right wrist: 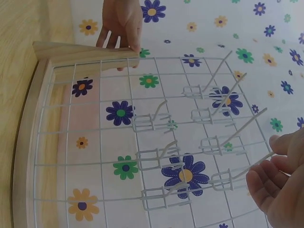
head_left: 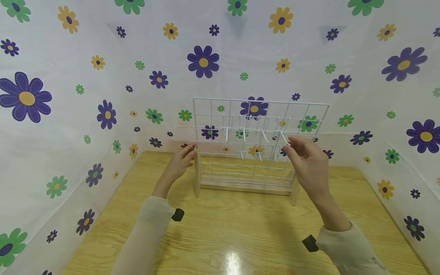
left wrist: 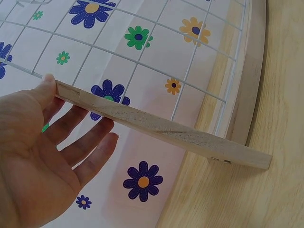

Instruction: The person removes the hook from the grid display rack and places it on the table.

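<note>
A white wire grid (head_left: 261, 101) stands upright in a wooden frame on the table. My left hand (head_left: 179, 162) grips the upper end of the frame's left wooden post (left wrist: 156, 124), thumb on its near edge and fingers behind. With thumb and fingertips, my right hand (head_left: 311, 162) pinches the outer end of a white wire hook (right wrist: 254, 166), the rightmost in the upper row. That hook's back sits on the grid wires. Several more hooks hang on the grid: others in the upper row and three shorter ones (right wrist: 160, 105) in a row below. My right hand partly hides the grid's right side.
A wooden crossbar (head_left: 245, 188) joins the two posts low down. The wood-grain table (head_left: 220, 229) extends toward me in front of the rack. Flower-patterned sheeting (head_left: 144, 49) encloses the back and both sides, close behind the grid.
</note>
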A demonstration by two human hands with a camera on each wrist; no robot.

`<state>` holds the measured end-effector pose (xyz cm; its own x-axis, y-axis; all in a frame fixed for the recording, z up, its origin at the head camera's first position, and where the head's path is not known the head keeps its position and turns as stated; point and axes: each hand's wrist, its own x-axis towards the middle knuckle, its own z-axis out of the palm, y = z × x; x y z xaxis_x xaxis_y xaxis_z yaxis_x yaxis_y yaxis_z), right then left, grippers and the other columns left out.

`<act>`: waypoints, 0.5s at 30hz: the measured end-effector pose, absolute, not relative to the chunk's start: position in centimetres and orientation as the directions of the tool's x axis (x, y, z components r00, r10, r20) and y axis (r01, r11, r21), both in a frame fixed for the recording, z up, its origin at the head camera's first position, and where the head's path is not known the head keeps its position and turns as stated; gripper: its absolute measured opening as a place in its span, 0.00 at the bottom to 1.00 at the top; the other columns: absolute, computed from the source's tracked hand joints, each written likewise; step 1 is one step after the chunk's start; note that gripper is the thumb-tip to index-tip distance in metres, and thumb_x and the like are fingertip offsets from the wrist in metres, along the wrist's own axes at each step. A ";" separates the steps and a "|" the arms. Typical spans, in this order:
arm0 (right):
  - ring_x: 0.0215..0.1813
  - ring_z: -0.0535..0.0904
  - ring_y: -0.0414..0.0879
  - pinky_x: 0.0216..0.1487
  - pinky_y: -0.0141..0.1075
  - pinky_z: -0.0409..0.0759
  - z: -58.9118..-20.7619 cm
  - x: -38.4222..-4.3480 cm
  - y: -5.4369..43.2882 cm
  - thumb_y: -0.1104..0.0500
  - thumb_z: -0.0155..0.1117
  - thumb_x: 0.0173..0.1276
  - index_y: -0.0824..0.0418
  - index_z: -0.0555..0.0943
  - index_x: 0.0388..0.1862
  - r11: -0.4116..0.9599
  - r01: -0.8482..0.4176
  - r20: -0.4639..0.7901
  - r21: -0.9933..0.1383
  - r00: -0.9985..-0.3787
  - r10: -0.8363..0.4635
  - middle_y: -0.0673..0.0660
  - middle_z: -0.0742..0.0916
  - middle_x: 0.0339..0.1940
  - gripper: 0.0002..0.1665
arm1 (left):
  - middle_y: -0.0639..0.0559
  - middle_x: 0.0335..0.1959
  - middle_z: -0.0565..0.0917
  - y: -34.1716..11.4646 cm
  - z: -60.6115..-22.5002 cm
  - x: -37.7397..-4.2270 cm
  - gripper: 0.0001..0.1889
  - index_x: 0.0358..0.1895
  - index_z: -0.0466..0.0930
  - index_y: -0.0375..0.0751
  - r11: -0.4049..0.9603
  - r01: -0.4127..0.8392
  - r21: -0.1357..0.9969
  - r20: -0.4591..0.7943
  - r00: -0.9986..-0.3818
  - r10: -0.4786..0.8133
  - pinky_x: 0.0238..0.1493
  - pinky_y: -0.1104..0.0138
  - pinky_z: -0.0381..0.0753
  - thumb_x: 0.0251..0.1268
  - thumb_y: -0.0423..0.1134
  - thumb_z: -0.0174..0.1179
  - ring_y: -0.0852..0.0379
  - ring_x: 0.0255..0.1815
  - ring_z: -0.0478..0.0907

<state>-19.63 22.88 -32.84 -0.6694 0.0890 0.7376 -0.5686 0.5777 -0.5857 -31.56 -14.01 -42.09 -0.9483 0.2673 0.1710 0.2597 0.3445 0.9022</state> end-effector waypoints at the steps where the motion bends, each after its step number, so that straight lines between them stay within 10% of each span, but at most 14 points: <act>1: 0.41 0.81 0.30 0.43 0.16 0.78 -32.8 -19.7 22.9 0.68 0.70 0.71 0.70 0.85 0.54 0.580 -0.567 0.738 -0.585 -0.668 0.092 0.63 0.89 0.45 0.14 | 0.35 0.74 0.70 -14.0 -42.1 -31.6 0.27 0.80 0.64 0.42 0.347 0.259 0.901 0.170 -0.949 0.267 0.63 0.47 0.83 0.86 0.47 0.47 0.36 0.70 0.73; 15: 0.34 0.79 0.27 0.32 0.16 0.73 -32.9 -20.1 22.5 0.71 0.68 0.71 0.73 0.86 0.46 0.589 -0.600 0.796 -0.542 -0.591 0.130 0.63 0.90 0.37 0.07 | 0.34 0.74 0.70 -14.0 -42.2 -31.5 0.27 0.80 0.62 0.41 0.338 0.250 0.907 0.163 -0.950 0.267 0.64 0.47 0.82 0.86 0.47 0.46 0.34 0.69 0.73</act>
